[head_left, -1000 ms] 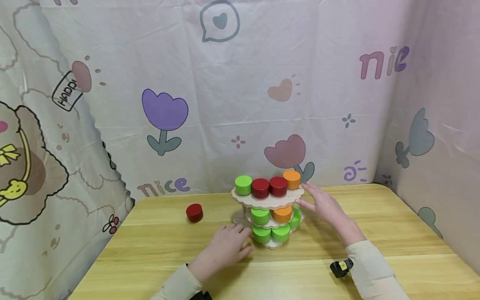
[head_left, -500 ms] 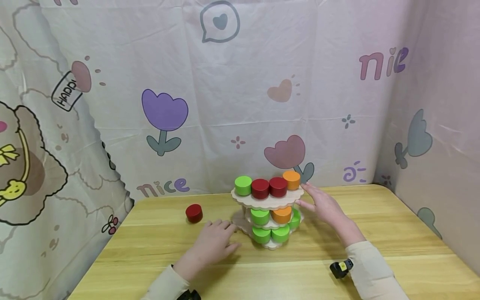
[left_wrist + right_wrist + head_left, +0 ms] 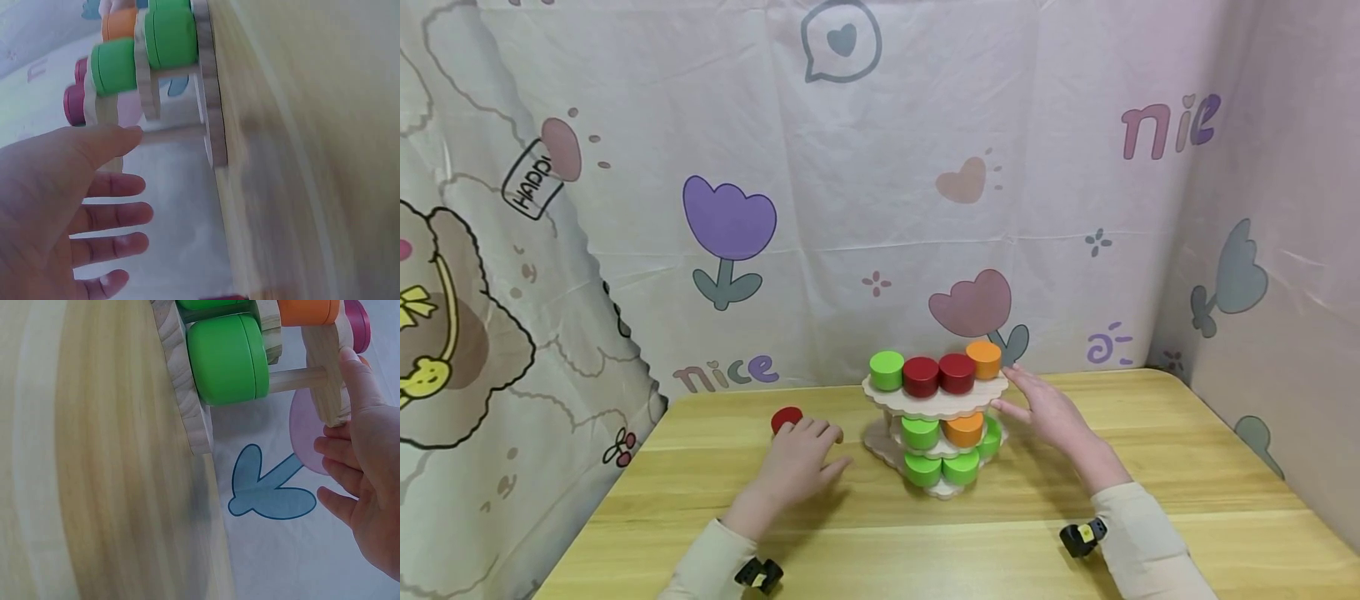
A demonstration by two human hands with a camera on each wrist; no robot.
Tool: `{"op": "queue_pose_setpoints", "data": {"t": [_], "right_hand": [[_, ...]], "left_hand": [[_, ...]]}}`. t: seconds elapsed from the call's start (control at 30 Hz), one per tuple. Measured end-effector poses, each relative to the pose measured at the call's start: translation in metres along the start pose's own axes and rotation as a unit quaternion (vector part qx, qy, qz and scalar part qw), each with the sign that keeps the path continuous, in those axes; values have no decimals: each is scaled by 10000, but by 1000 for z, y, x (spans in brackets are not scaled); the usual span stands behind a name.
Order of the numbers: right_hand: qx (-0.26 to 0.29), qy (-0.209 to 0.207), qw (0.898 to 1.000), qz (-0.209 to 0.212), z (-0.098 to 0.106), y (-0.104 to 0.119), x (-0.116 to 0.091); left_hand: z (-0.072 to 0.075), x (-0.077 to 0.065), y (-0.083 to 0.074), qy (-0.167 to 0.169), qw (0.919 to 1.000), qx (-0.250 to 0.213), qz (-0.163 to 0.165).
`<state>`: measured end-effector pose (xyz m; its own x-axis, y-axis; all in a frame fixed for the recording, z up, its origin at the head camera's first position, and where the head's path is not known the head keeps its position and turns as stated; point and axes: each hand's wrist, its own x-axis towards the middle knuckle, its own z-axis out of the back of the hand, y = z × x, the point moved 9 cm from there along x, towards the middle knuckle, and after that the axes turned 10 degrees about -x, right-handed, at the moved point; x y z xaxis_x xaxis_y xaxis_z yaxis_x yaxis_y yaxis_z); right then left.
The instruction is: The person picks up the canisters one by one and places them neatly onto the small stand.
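A tiered wooden stacking toy (image 3: 936, 406) stands on the table with colored round blocks on its scalloped plates. On the top plate sit a green block (image 3: 887, 370), two dark red blocks (image 3: 921, 377) and an orange block (image 3: 983, 359). Lower tiers carry green blocks (image 3: 961, 467) and another orange block (image 3: 964, 429). My left hand (image 3: 801, 462), fingers spread and holding nothing, is left of the toy, its fingertips overlapping a loose red block (image 3: 786, 417) in the head view. My right hand (image 3: 1051, 410) touches the top plate's right edge with extended thumb and fingers.
The light wooden table (image 3: 970, 558) ends at a printed cloth backdrop (image 3: 850, 317), which also rises at both sides. A black wrist camera (image 3: 1082, 537) sits at the right sleeve, and another wrist camera (image 3: 759, 575) at the left sleeve.
My left hand has moved left, away from the toy's lower left side, to the loose red block, partly covering it. My right hand and the toy have stayed in place.
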<state>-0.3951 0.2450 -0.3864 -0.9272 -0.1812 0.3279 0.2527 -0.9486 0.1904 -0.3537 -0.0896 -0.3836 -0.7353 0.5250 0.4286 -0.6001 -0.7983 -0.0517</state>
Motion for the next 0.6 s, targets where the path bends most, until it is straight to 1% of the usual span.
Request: {"op": "queue_pose_setpoints", "data": {"t": [0.13, 0.27, 0.37, 0.47, 0.6], "right_hand": [[15, 1, 10000, 8, 0, 1, 0], [12, -7, 10000, 12, 1, 1, -1], [2, -22, 10000, 20, 1, 0, -1], [15, -59, 10000, 41, 1, 1, -1], [54, -95, 9999, 57, 3, 2, -2]], "left_hand": [[3, 0, 18, -155, 9994, -250, 177], [6, -2, 36, -341, 9989, -199, 259], [5, -5, 50, -419, 9983, -181, 368], [3, -7, 64, -428, 9972, -209, 571], [0, -9, 82, -461, 9943, -265, 920]]}}
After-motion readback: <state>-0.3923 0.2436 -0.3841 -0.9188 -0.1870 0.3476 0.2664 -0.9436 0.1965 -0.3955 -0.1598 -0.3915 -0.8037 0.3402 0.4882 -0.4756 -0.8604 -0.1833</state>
